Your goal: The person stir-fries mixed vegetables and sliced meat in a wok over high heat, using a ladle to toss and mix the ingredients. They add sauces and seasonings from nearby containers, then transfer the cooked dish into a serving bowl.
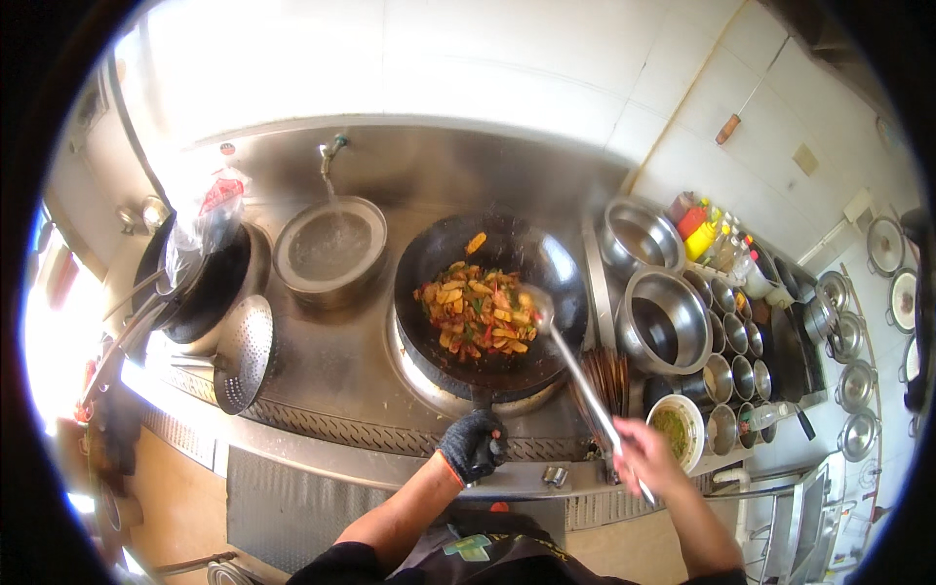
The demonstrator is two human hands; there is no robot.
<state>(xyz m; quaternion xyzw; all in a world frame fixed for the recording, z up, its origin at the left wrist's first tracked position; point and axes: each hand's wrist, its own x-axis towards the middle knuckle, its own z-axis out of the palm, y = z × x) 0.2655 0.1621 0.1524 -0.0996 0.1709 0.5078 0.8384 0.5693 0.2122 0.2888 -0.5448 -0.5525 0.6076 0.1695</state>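
Observation:
My left hand (474,447), in a dark knit glove with an orange cuff, is closed on the handle of a black wok (556,292) over the round burner. Bare-skinned, my right hand (647,457) grips the long metal handle of a cooking ladle (585,384). The ladle's bowl touches the right side of a stir-fry (479,311) of browned slices with red and green pieces. One slice lies apart, higher on the wok's wall. Just right of my right hand stands a white tub (676,431) holding chopped greens in liquid.
Water runs from a tap (327,157) into a round basin (329,245) left of the wok. A perforated skimmer (245,355) and another black wok (212,285) stand farther left. Rightward are a bamboo brush (605,380), steel bowls (665,322), sauce bottles (700,238) and several seasoning cups (733,333).

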